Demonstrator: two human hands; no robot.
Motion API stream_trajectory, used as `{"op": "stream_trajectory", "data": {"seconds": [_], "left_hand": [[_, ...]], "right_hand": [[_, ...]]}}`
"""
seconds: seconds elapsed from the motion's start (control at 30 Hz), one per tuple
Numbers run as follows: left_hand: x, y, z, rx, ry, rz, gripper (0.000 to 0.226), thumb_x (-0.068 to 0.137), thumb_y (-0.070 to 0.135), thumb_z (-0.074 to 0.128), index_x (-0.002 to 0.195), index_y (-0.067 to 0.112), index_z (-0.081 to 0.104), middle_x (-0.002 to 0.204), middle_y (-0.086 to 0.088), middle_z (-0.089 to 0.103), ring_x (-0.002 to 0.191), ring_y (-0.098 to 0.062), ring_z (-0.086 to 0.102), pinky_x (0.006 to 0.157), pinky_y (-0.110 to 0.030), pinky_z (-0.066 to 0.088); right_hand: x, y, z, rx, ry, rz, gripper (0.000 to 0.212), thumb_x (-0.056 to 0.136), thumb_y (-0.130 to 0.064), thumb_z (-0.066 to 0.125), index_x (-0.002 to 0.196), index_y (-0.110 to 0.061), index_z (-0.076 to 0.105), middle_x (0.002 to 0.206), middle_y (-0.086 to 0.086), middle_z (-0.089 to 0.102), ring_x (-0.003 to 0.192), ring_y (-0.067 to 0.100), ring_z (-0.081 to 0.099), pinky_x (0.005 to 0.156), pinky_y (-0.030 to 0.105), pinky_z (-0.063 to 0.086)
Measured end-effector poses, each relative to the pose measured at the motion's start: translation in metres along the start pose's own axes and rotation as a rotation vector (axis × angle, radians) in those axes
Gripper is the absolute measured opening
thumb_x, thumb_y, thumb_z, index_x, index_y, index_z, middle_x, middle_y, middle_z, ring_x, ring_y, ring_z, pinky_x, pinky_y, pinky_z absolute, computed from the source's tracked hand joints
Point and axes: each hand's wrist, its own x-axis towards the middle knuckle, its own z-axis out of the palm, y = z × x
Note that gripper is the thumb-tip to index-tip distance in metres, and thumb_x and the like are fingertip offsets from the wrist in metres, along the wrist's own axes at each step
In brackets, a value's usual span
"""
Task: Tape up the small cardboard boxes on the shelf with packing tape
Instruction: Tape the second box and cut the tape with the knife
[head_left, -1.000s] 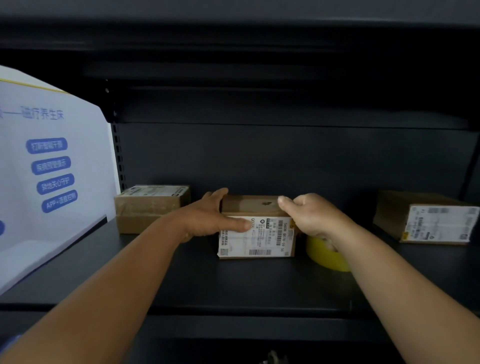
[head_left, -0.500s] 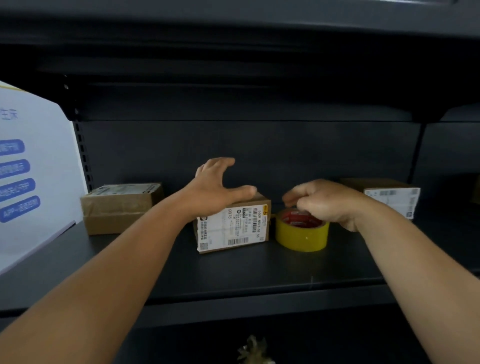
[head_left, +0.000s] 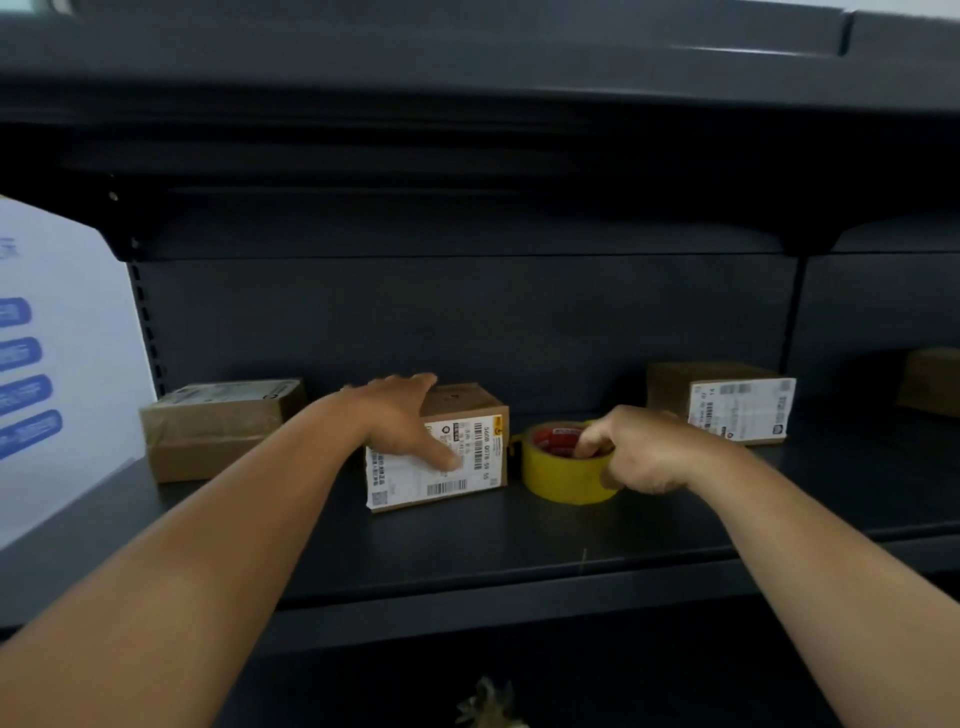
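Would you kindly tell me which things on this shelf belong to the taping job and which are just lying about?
For the job:
middle box, under the left hand
tape roll, gripped by the right hand
left box
right box
far-right box

Lying about:
white sign
shelf itself

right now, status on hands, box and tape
Left hand flat on middle box, steadying it. Right hand grips tape roll beside box. Nothing in the way.

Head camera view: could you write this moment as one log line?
left hand: rests on labelled brown cardboard box | right hand: grips yellow packing tape roll | dark shelf: holds both
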Motion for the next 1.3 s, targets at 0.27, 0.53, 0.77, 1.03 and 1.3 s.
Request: {"op": "stream_trajectory", "data": {"seconds": [0.27,0.53,0.77,1.03,1.3], "left_hand": [[-0.009,-0.003,-0.004,-0.041,0.022,0.008,0.111,0.069,0.058,0.073,0.152,0.029,0.006,0.158,0.003,0.018,0.143,-0.019,0.022,0.116,-0.047,0.021],[-0.025,0.031,-0.006,-0.269,0.335,0.265,0.07,0.082,0.035,0.07,0.142,0.032,0.036,0.148,0.006,0.031,0.14,-0.017,0.022,0.111,-0.036,0.029],[-0.029,0.069,-0.005,-0.602,0.281,0.294,0.043,0.085,0.013,0.068,0.125,0.019,0.053,0.105,0.007,0.059,0.094,-0.007,0.058,0.078,-0.018,0.049],[-0.027,0.074,-0.006,-0.824,0.371,0.203,0.015,0.083,0.027,0.072,0.095,0.019,0.067,0.092,0.004,0.067,0.09,-0.011,0.063,0.073,-0.019,0.049],[-0.023,0.066,-0.001,-0.863,0.603,0.253,0.005,0.086,0.025,0.068,0.082,0.026,0.071,0.084,0.013,0.069,0.083,-0.001,0.063,0.073,-0.014,0.048]], "right_hand": [[0.0,0.001,0.001,0.023,0.108,-0.038,0.038,0.089,-0.024,0.059,0.124,-0.038,0.058,0.133,-0.003,0.052,0.12,0.023,0.048,0.101,0.036,0.042],[-0.005,-0.002,-0.017,0.344,0.343,-0.119,0.038,0.09,-0.024,0.06,0.128,-0.028,0.057,0.125,-0.001,0.06,0.106,0.018,0.057,0.081,0.026,0.045],[-0.01,-0.014,-0.025,0.502,0.549,-0.162,0.038,0.089,-0.026,0.061,0.127,-0.023,0.059,0.124,-0.001,0.062,0.109,0.018,0.058,0.086,0.027,0.046],[-0.013,-0.025,-0.026,0.536,0.556,-0.146,0.039,0.09,-0.026,0.06,0.128,-0.023,0.058,0.127,-0.001,0.06,0.112,0.018,0.057,0.089,0.027,0.046],[-0.013,-0.034,-0.026,0.562,0.529,-0.199,0.031,0.094,-0.028,0.054,0.124,-0.022,0.06,0.112,-0.002,0.064,0.099,0.017,0.06,0.077,0.028,0.047]]}}
